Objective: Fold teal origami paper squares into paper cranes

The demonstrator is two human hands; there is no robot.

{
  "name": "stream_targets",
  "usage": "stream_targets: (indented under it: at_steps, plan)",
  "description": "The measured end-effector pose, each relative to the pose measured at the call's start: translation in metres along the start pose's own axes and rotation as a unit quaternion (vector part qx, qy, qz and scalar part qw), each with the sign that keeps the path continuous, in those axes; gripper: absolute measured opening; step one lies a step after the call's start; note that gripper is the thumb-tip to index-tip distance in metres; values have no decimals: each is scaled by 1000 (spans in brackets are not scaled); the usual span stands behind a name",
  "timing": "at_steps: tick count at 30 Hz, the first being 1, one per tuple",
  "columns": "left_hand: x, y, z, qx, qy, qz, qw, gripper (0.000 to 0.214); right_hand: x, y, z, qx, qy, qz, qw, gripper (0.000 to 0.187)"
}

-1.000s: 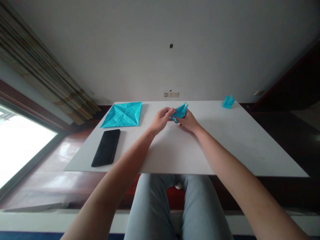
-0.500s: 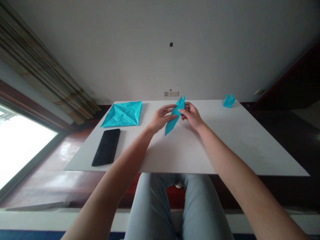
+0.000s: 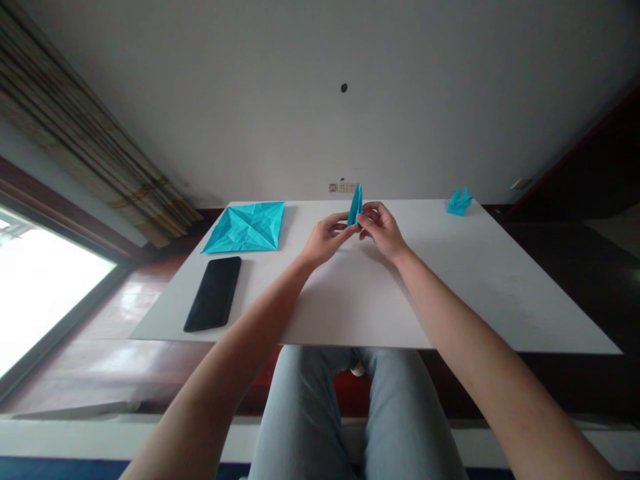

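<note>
White table (image 3: 450, 287), grey wall behind.
Left hand (image 3: 325, 241) and right hand (image 3: 383, 230) pinch upright folded blue paper (image 3: 355, 207) above table centre; creased sheet (image 3: 246, 227), phone (image 3: 213, 293) left; small blue model (image 3: 459, 202) far right.

You've got nothing readable here, no lettering shows on the phone (image 3: 213, 293), the blue sheet (image 3: 245, 228) or the wall socket plate (image 3: 343, 188)

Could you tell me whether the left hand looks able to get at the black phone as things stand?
Probably yes: nothing lies between the left hand and the black phone, though that hand helps hold the folded blue paper.
</note>
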State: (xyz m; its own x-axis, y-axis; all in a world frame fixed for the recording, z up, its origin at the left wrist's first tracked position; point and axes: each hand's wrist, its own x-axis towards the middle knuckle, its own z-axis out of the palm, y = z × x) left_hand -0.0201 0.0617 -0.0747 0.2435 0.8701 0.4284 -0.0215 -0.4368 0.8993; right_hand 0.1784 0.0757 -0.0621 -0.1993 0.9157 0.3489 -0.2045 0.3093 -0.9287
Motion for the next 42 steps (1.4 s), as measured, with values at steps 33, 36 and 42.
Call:
stream_targets:
  at_steps: [33, 36, 42]
  plan:
    - [11, -5, -4, -66, 154, 48, 985, 63, 2, 19, -4, -142, 94, -57, 984, 77]
    - [10, -1, 2, -66, 145, 47, 986, 65, -1, 11, 0, -104, 34, -77, 991, 61]
    - [8, 3, 8, -52, 141, 75, 986, 66, -11, -7, 11, -133, 22, -78, 988, 56]
